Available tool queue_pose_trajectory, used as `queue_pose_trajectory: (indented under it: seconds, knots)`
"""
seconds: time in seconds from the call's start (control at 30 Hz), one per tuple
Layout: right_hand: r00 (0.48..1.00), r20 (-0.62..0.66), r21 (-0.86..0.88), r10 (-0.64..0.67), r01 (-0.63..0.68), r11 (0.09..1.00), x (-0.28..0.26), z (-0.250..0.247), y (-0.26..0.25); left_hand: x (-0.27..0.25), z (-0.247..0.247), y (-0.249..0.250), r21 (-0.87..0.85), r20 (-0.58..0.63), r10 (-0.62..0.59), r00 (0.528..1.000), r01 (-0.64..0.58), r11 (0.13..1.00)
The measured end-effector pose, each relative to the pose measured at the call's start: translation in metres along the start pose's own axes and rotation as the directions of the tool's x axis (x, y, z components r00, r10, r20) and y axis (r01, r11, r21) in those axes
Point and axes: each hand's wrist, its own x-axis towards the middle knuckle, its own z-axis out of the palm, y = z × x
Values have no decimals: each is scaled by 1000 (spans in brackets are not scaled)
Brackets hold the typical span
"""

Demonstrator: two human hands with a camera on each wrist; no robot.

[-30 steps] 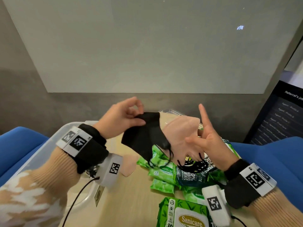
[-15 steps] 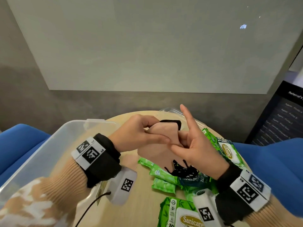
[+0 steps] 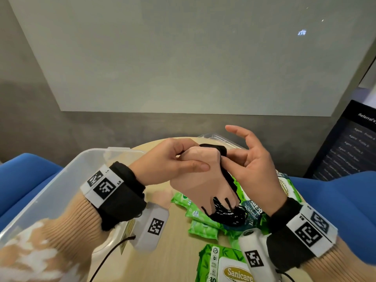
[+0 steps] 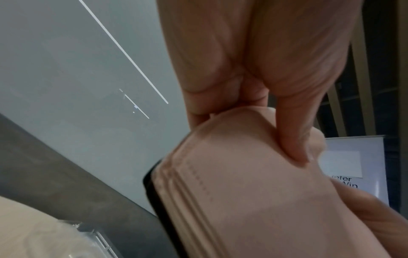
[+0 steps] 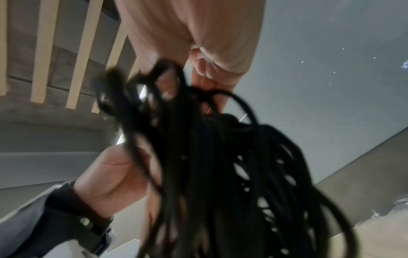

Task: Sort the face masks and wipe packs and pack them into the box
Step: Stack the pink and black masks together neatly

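Left hand (image 3: 168,161): pinches the top of a stack of folded beige and black face masks (image 3: 203,180), held up over the round wooden table (image 3: 175,251).
Right hand (image 3: 252,165): fingers spread and relaxed, fingertips seemingly touching the stack's black edge.
Ear loops (image 3: 227,214): black, dangling tangled.
Green wipe packs (image 3: 201,226): on the table below.
Clear plastic box (image 3: 67,176): at the left.

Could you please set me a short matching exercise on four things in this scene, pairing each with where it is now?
Things:
1. stack of beige and black face masks
2. clear plastic box
3. large green Sanicare wipe pack
4. tangle of black ear loops

Places:
A. nearest table edge
B. hanging below the masks
C. pinched by the left hand
D. table's left side

Pairs: 1-C, 2-D, 3-A, 4-B
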Motion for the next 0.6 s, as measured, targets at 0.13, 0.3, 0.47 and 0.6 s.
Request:
queue_pose_trajectory:
  seconds: [0.13,0.3,0.47,0.6]
  knots:
    - [1000,-1,-5,-11,11,1000,0,0,-1,-1,4,3,179,-9,91,996,-88,980]
    - [1000,13,-39,-20,21,999,-1,1,0,-1,6,2,167,-9,76,997,-73,983]
    - [999,34,-62,-29,31,998,-1,0,1,0,9,1,175,-25,71,997,-65,982]
    - [998,51,-71,-40,44,997,-2,0,0,1,12,-1,142,-48,87,995,-80,987]
